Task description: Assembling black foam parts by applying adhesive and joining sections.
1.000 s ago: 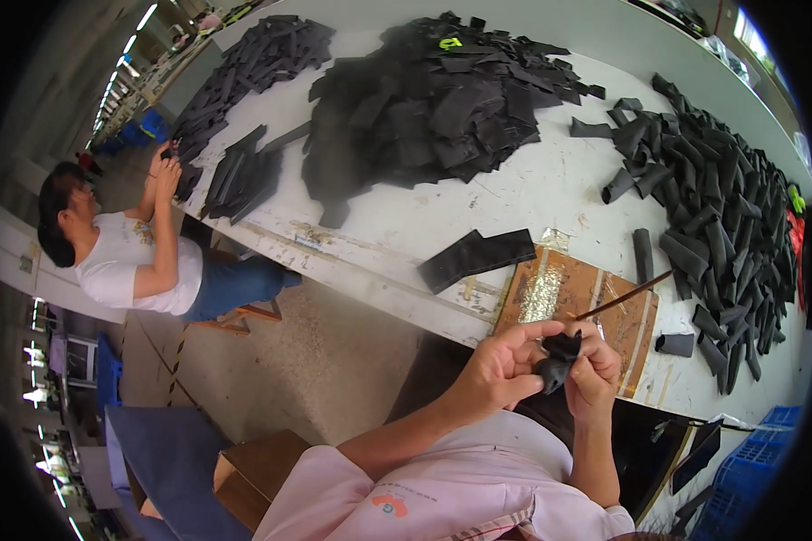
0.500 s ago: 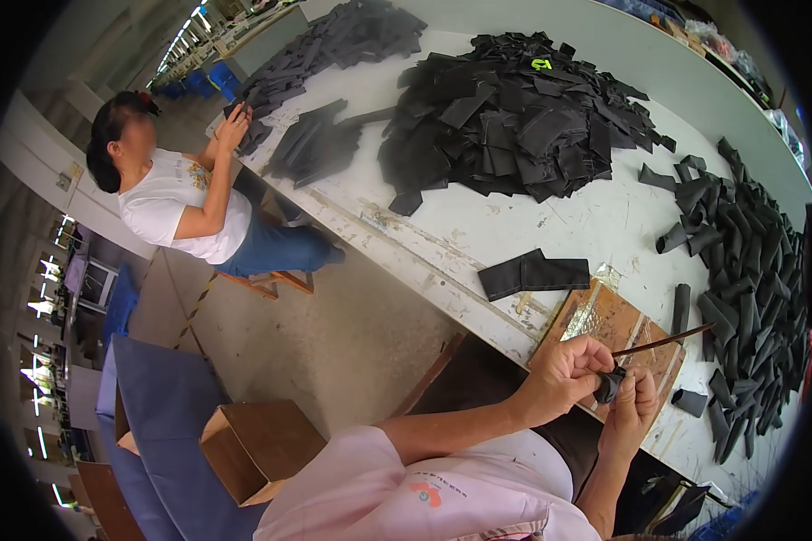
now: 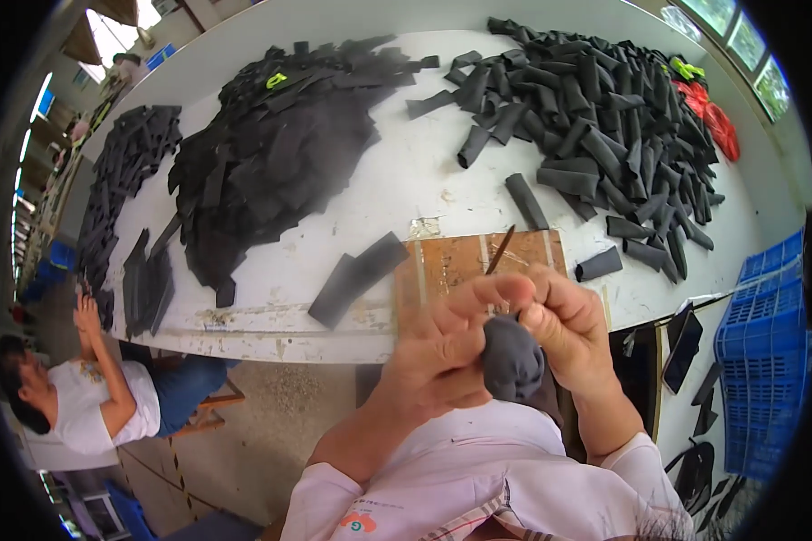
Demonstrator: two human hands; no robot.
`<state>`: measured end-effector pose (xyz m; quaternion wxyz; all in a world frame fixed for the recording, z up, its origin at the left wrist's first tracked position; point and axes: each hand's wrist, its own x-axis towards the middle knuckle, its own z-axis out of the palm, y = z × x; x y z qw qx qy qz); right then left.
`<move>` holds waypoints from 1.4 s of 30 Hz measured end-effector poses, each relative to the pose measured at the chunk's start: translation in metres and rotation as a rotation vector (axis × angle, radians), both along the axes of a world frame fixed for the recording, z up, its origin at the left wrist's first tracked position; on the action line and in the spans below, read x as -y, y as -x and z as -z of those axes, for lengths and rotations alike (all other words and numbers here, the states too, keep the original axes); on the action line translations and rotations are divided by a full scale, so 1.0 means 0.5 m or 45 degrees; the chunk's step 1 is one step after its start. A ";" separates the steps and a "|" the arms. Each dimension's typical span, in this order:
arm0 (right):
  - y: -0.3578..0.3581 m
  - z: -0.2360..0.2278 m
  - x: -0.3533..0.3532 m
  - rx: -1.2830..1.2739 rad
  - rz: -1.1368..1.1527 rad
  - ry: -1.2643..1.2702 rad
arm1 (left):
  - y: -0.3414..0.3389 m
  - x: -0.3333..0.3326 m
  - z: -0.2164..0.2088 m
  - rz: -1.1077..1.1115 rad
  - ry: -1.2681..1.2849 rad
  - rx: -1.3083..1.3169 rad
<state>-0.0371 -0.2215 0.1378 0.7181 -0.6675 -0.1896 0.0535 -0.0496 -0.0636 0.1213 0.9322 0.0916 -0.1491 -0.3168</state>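
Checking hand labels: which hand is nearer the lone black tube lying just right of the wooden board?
Right. The right hand is just below and left of the black tube, apart from it. The left hand is farther left, below the wooden board; both hold a dark rolled piece.

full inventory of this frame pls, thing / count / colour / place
flat pile: one heap, black, table back left
tube pile: one heap, black, table back right
loose tube: one, black, between tube pile and board
strips: two or so, black, table front edge, left of board
board: one, brown wood, table edge in front of the hands
stick: one, thin, dark, lying on board
table: one, white
crate: one, blue, floor right
co-worker: one, white top, seated lower left
dark piece: one, dark grey, held between both hands
left hand: on dark piece
right hand: on dark piece
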 end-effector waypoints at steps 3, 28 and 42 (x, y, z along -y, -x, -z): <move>-0.064 -0.033 0.007 -0.092 0.070 0.010 | -0.068 0.021 -0.034 0.103 0.383 -0.253; -0.133 0.123 0.020 -0.624 -0.184 -0.281 | -0.132 0.020 0.115 0.048 0.216 -0.473; -0.135 0.140 0.022 -0.583 -0.232 -0.194 | -0.104 0.032 0.047 -0.890 -1.300 0.344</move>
